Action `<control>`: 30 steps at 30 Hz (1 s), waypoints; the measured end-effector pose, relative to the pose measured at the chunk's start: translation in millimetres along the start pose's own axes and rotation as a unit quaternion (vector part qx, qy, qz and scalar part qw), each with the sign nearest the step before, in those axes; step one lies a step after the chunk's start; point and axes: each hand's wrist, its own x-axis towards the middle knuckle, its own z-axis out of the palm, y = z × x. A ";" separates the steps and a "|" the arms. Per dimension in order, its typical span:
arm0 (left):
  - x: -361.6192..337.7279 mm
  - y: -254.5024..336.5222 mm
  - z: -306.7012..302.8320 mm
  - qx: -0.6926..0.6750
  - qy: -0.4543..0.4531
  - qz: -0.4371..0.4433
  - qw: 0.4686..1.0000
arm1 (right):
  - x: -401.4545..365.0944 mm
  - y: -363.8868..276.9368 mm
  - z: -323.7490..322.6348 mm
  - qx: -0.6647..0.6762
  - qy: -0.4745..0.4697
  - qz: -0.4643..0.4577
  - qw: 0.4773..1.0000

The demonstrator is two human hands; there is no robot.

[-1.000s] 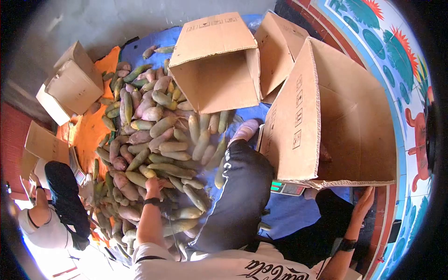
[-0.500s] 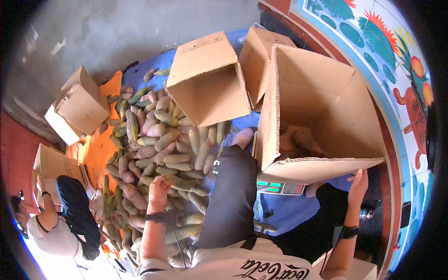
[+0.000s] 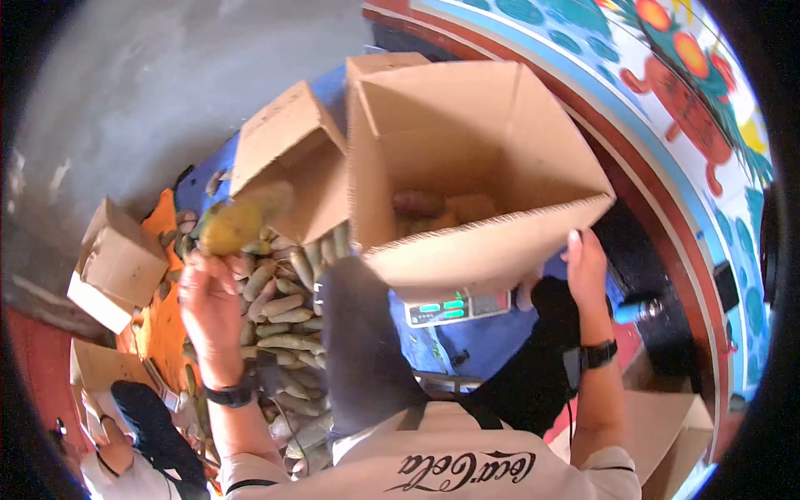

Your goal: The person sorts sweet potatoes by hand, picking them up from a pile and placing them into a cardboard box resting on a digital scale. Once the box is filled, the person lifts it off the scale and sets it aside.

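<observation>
At the left, my left hand (image 3: 210, 296) is raised, its fingers curled against a blurred yellow-green vegetable (image 3: 232, 228), long and stout; motion smears the contact. Below it lies a heap of similar green and pinkish-brown vegetables (image 3: 287, 315). In front of me a large open cardboard box (image 3: 483, 250) stands tilted on a digital scale (image 3: 458, 307) with lit green displays. Several vegetables (image 3: 419, 202) lie at the bottom of the box, partly shaded. My right hand (image 3: 587, 262) holds the box at its near right corner, some of its fingers hidden.
Another open cardboard box (image 3: 283, 158) lies on its side beyond the heap. Further boxes stand at left (image 3: 125, 258) and lower right (image 3: 667, 433). A co-worker (image 3: 137, 454) is at lower left beside a box. Blue sheeting (image 3: 429, 354) covers the floor; a painted tile wall (image 3: 667, 167) curves along the right.
The camera view has turned, shifting the boxes and heap leftward. My left hand has risen from over the heap, with a yellow-green vegetable now at its fingers. My right hand stays at the box corner.
</observation>
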 end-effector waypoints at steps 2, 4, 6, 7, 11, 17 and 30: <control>8.2 10.9 19.7 -0.062 -0.027 0.018 0.998 | 3.1 18.6 7.0 -0.036 0.053 -0.079 0.995; 15.2 14.4 44.3 -0.091 -0.107 0.020 0.990 | 1.7 11.7 3.0 -0.016 0.045 -0.097 0.994; 18.5 11.5 56.9 -0.128 -0.140 0.007 0.982 | 3.4 21.2 4.1 -0.049 0.042 -0.091 0.994; 19.6 11.1 66.5 -0.130 -0.142 0.000 0.981 | 5.0 22.0 5.1 -0.076 0.041 -0.098 0.991; 19.0 10.1 93.4 -0.081 -0.183 0.006 0.980 | 2.5 11.1 1.2 -0.021 0.030 -0.060 0.998; 16.4 15.2 99.9 -0.082 -0.189 0.033 0.978 | 2.7 14.5 1.4 -0.018 0.024 -0.067 0.997; 14.9 -29.2 154.1 0.087 -0.250 -0.135 0.955 | 2.6 18.2 1.0 -0.054 0.016 -0.061 0.997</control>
